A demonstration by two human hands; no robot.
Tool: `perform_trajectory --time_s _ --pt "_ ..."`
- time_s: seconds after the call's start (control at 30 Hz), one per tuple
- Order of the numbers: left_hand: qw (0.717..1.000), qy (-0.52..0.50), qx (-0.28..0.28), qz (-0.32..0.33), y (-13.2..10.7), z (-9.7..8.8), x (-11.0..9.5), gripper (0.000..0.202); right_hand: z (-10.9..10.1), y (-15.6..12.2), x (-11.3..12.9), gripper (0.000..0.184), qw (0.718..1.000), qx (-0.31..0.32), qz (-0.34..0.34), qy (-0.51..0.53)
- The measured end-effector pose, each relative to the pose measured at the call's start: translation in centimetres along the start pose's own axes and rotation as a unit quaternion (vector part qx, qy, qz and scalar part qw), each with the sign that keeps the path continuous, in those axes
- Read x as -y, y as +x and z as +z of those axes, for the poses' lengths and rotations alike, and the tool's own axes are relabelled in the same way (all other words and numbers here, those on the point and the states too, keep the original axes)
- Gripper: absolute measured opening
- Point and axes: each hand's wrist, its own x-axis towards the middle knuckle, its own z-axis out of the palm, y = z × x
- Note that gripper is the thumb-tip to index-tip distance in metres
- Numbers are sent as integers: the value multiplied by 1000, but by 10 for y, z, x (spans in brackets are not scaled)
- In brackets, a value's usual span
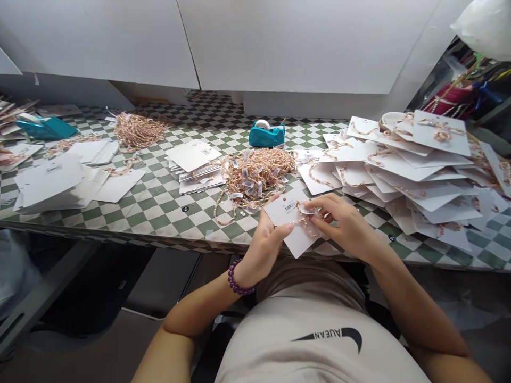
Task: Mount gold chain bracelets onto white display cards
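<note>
A white display card [288,222] is held just above the near edge of the checked table, tilted so one corner points down toward the person, with a small barcode sticker and a punched hole near its upper edge. The left hand [266,246] grips its lower left side, thumb lying across the face, while the right hand [344,223] covers its right side with fingertips pinched on the card. A thin rose-gold beaded bracelet [305,219] lies across the card's face under those fingertips, partly hidden by them.
</note>
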Motion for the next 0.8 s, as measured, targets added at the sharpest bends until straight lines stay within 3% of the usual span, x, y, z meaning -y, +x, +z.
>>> perform_trajectory --time_s 0.1,0.17,0.27,0.37,0.43,0.47,0.63,0.7,0.8 --pt "979 161 -18 120 6 -14 -7 81 -11 5 -12 26 998 55 -24 -26" --pt "929 305 -5 209 9 -19 -16 64 -16 12 -21 29 992 111 -49 -44" --pt "803 538 43 252 15 -18 -31 39 -18 29 -34 30 977 177 -97 -75" --pt "668 703 77 230 28 -13 -42 40 -15 45 -41 28 965 197 -137 -108" --pt "601 765 103 207 43 -12 -50 36 -11 53 -43 28 960 196 -157 -125" --pt "580 781 124 199 52 -12 -54 32 -10 56 -44 28 959 192 -166 -126" --pt "525 791 265 167 106 -20 -77 18 -2 59 -52 26 972 138 -174 -73" --pt "511 788 280 199 118 -23 -78 20 0 58 -56 25 976 123 -170 -62" --pt "499 774 285 264 118 -24 -68 21 2 57 -58 23 976 110 -178 -55"
